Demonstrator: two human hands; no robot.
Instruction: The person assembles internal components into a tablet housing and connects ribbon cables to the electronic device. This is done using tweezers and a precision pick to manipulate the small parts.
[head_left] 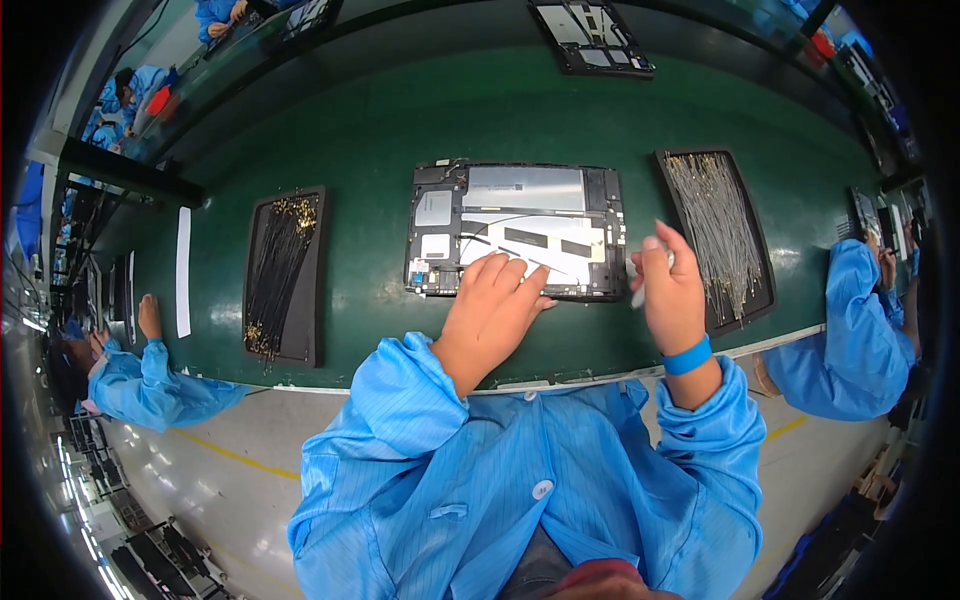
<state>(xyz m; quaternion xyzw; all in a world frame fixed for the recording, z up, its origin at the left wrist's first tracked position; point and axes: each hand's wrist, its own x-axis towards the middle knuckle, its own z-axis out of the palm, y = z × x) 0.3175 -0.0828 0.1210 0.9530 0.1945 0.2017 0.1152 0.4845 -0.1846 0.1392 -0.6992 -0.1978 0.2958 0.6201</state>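
An opened tablet [525, 189], its inner parts and silver battery sheets exposed, lies in front of me. My left hand [492, 315] rests on its near edge with fingers stretched over the white sheet and touching it. A thin black cable runs across the sheet just beyond those fingertips. Beside the tablet's near right corner, my right hand [672, 295] is closed around a slim white pen-like tool [638, 296], mostly hidden by the fingers. A blue band circles the right wrist.
A dark tray [319, 300] of black cables with gold ends stands left; another tray [764, 278] of grey cables stands right. A second opened tablet [592, 38] lies at the far side. A white strip [183, 270] lies far left. People in blue sit on both sides.
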